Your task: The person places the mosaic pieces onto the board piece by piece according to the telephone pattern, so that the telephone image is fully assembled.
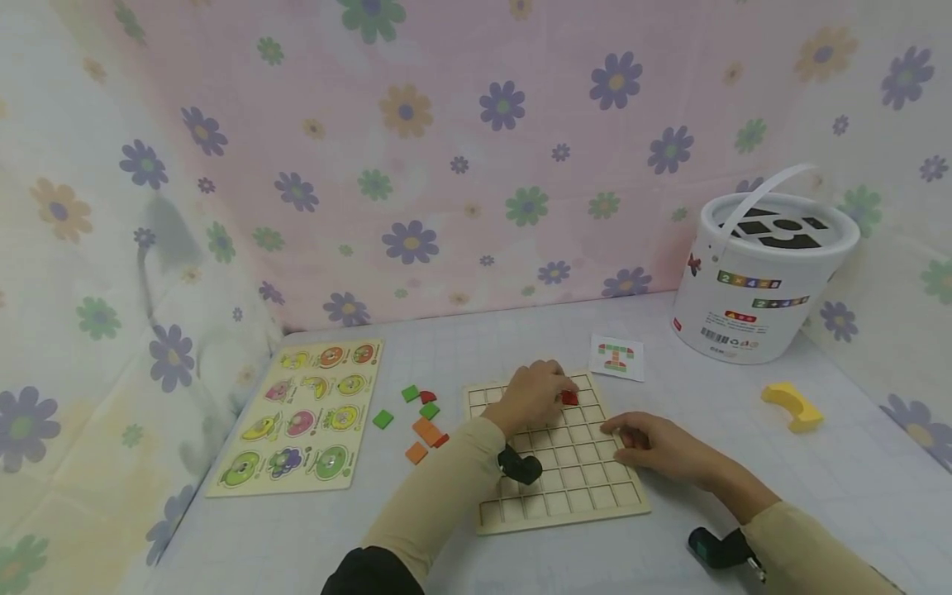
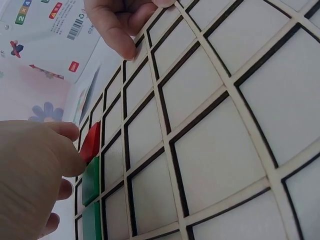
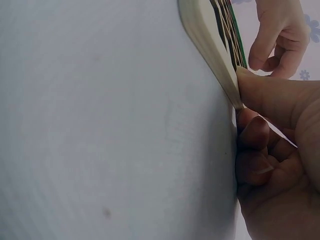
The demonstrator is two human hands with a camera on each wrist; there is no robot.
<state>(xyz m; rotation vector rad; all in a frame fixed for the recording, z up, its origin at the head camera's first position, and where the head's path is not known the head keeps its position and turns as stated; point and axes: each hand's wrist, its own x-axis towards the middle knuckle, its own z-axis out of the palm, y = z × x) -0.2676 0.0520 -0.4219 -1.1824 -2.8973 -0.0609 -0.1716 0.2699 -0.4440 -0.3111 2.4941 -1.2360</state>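
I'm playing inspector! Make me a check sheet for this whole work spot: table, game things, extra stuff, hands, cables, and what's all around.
Surface: pale table.
Job's things: grid board with a red piece and two green squares on it; picture card behind; loose green pieces, orange pieces and red pieces left of it.
Clutter: fruit board far left; yellow curved block and white bucket on the right.
Left hand: finger and thumb at the red piece.
Right hand: holds the grid board's right edge.
Cables: nothing seen.
Surroundings: flowered cloth.
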